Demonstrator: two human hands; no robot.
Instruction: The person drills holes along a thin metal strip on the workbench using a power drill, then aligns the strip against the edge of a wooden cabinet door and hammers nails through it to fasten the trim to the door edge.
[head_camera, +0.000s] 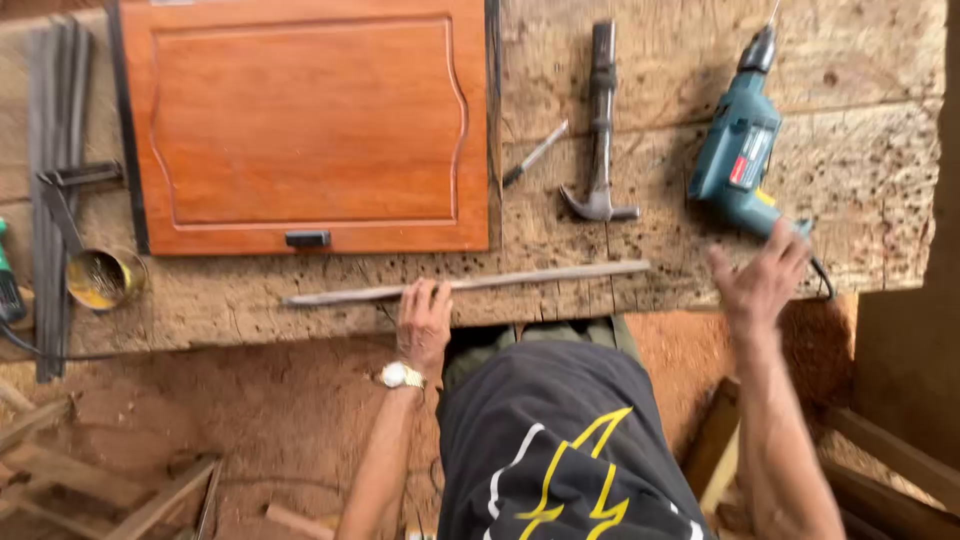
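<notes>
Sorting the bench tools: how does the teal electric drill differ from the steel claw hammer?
The teal electric drill is bulky, plastic-bodied and corded; the steel claw hammer is slim, bare grey metal, with no cord. The drill lies slanted, beside the right hand; the hammer lies straight, farther from either hand. Both lie flat on the worn wooden workbench.

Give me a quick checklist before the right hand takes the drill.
1. Left hand pressing the strip on the bench: ok.
2. Right hand open, beside the drill handle: ok.
3. Bit fitted in the chuck: cannot tell, cut off at the picture's edge.
4. Drill cord free of snags: cannot tell.
5. Hammer lying apart from the strip: ok.
6. Door panel lying flat: ok.
</notes>
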